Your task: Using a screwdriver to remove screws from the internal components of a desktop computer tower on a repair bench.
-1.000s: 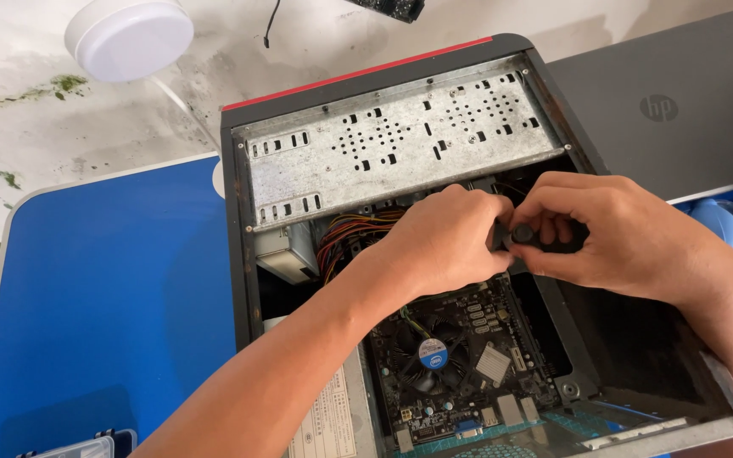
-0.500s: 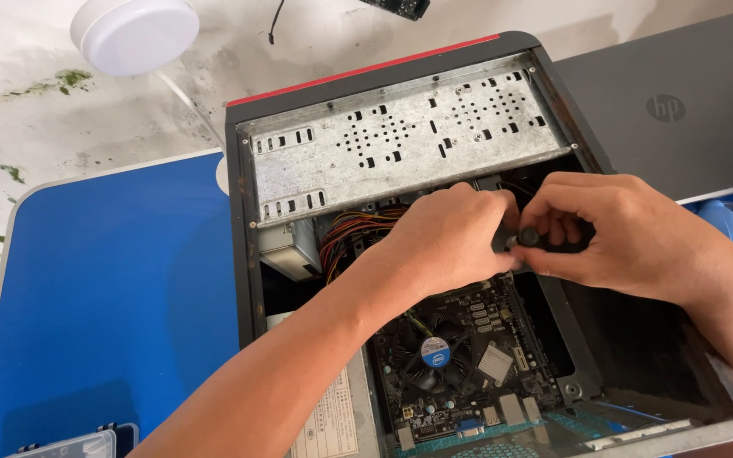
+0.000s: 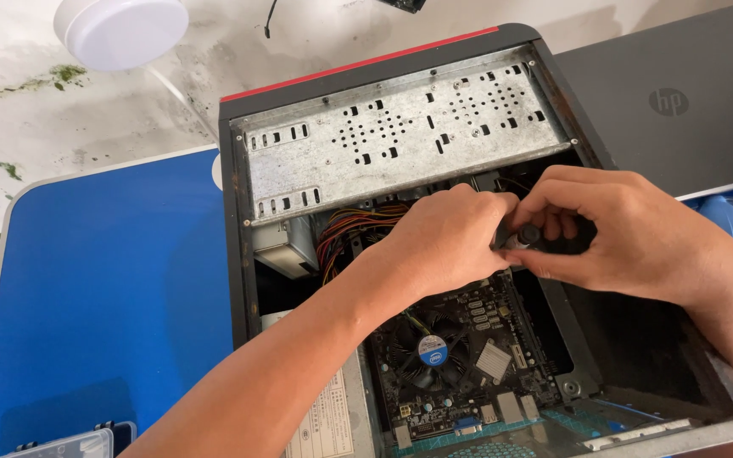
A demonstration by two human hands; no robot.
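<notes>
An open desktop computer case (image 3: 239,212) lies on its side on a blue table (image 3: 103,297). Both hands are inside it, above the motherboard (image 3: 460,356). My left hand (image 3: 443,242) and my right hand (image 3: 629,233) meet fingertip to fingertip around a small dark part (image 3: 529,234), just below the perforated metal drive cage (image 3: 400,136). The fingers hide most of that part, so I cannot tell what it is. A bundle of coloured power cables (image 3: 345,233) runs left of my left hand. The black round cooler fan (image 3: 430,352) sits under my left forearm.
A closed grey laptop (image 3: 680,93) lies at the back right. A white round lid-like object (image 3: 120,30) rests on the stained white surface at the back left. A clear plastic box corner (image 3: 69,445) shows at the table's front left edge. Blue plastic (image 3: 727,216) shows beside the case's right side.
The view has shifted slightly; both hands stay together at the same spot inside the case, fingers working on the small dark part.
</notes>
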